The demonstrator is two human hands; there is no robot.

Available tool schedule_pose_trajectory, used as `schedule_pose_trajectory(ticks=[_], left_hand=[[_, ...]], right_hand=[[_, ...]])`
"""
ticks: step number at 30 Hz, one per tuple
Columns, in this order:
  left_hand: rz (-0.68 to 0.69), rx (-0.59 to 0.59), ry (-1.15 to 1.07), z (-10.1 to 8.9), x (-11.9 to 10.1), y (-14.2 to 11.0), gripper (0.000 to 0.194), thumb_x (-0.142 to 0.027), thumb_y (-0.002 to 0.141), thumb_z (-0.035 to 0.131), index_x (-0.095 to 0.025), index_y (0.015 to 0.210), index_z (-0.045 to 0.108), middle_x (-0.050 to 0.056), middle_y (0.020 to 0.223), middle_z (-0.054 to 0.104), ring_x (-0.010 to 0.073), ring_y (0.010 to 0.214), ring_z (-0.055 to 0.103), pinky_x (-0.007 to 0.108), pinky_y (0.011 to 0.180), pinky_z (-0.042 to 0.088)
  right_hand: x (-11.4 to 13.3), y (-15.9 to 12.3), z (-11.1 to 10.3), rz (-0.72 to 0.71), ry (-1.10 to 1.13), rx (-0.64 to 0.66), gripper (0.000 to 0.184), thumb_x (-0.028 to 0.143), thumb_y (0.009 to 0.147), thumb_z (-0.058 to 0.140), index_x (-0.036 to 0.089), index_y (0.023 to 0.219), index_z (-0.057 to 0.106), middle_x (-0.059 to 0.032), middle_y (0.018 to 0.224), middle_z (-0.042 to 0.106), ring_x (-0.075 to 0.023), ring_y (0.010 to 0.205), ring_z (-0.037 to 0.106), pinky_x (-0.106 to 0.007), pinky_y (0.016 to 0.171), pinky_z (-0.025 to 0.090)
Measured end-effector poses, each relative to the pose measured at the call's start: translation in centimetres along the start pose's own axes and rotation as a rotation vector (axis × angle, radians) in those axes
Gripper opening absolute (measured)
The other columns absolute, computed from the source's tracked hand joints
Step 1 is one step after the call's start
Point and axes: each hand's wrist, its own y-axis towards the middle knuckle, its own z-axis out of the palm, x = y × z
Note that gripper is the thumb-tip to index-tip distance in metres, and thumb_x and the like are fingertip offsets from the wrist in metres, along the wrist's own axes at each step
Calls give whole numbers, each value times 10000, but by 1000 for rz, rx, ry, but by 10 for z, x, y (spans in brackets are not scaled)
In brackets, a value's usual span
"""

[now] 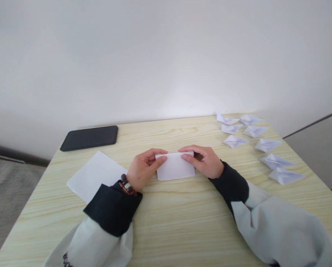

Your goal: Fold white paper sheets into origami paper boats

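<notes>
A white sheet of paper [175, 168], folded into a rectangle, is held at the middle of the table between my two hands. My left hand [145, 167] pinches its upper left corner, thumb in front and fingers behind. At the upper right corner my right hand [206, 160] grips it the same way. The fold runs along the top edge, level with my fingertips. Left of my left hand lies a flat white square of paper [97, 174], partly covered by my dark sleeve cuff.
A black smartphone [89, 138] lies at the table's back left. Several folded white paper boats [274, 162] stand in two rough columns on the right. The wooden table [177, 222] meets a white wall [166, 59] at the back.
</notes>
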Motion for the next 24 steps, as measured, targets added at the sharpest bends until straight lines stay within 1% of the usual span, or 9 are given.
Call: schedule_pose_trajectory(ticks=[2, 7, 13, 16, 19, 24], left_hand=[[-8, 9, -18, 0, 1, 0, 363, -431, 697, 659, -154, 932, 642, -18, 606, 614, 96, 523, 555, 186, 466, 429], [-24, 15, -17, -1, 1, 0, 405, -459, 693, 656, -148, 951, 633, 0, 636, 642, 119, 553, 582, 208, 488, 459], [-21, 27, -27, 0, 1, 0, 416, -467, 693, 658, -144, 954, 625, 8, 654, 653, 116, 550, 580, 201, 478, 456], [-28, 30, -38, 0, 1, 0, 415, -458, 692, 666, -140, 955, 624, 1, 629, 645, 111, 542, 576, 194, 478, 448], [-49, 31, -63, -1, -1, -1, 416, -451, 687, 676, -136, 953, 628, 12, 661, 667, 115, 568, 590, 195, 505, 457], [-78, 28, -33, -1, -3, -1, 427, -458, 687, 673, -130, 957, 648, 40, 728, 704, 133, 601, 611, 208, 535, 470]], right_hand=[[0, 0, 0, -3, -9, 1, 257, 373, 826, 543, 214, 980, 673, -38, 962, 696, -148, 712, 627, -256, 594, 475], [0, 1, 0, -18, -11, -7, 249, 368, 825, 543, 218, 974, 674, -35, 972, 695, -154, 755, 630, -256, 616, 479], [0, 0, -1, -7, -24, -2, 255, 375, 826, 541, 219, 979, 672, -30, 956, 697, -132, 661, 608, -246, 562, 456], [0, 0, -1, -9, -20, -1, 252, 373, 822, 548, 217, 975, 673, -33, 961, 694, -140, 695, 619, -248, 581, 463], [0, 0, 0, -12, -13, -3, 246, 366, 820, 553, 215, 973, 673, -35, 966, 693, -149, 731, 626, -252, 600, 468], [0, 0, 0, -13, -8, -5, 243, 364, 824, 550, 215, 973, 672, -31, 946, 696, -132, 666, 607, -251, 588, 464]])
